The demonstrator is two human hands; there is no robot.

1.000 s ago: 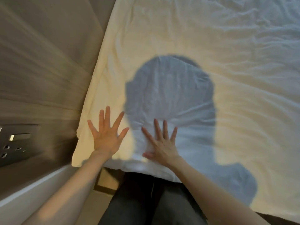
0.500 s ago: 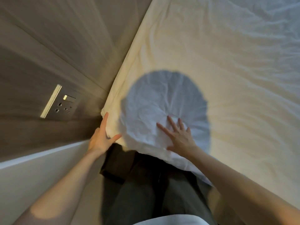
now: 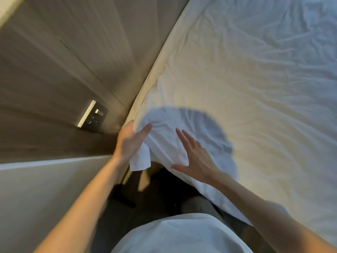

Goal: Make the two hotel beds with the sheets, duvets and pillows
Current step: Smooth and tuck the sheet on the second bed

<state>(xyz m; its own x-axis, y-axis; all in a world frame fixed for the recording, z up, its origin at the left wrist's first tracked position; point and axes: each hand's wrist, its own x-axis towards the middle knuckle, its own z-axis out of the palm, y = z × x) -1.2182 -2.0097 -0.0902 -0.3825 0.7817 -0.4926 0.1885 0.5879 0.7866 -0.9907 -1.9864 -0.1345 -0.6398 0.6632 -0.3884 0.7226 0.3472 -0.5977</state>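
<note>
A wrinkled white sheet (image 3: 246, 92) covers the bed, which fills the right and centre of the view. Its near left corner is bunched up, and a loose flap of it hangs down over the bed's edge. My left hand (image 3: 130, 141) grips that bunched corner, thumb on top of the cloth and fingers hidden behind it. My right hand (image 3: 197, 159) lies flat on the sheet just right of the corner, fingers straight and spread. A round shadow of my head falls on the sheet around both hands.
A wood-panelled wall (image 3: 54, 70) runs along the bed's left side, with a metal socket plate (image 3: 93, 116) close to the corner. A pale ledge (image 3: 36, 189) sits below it. My dark trousers and white shirt fill the narrow gap at the bottom.
My left hand has gone from resting flat on the sheet to the bed's corner and has taken hold of the cloth. The right hand stays flat. The view has swung towards the wall.
</note>
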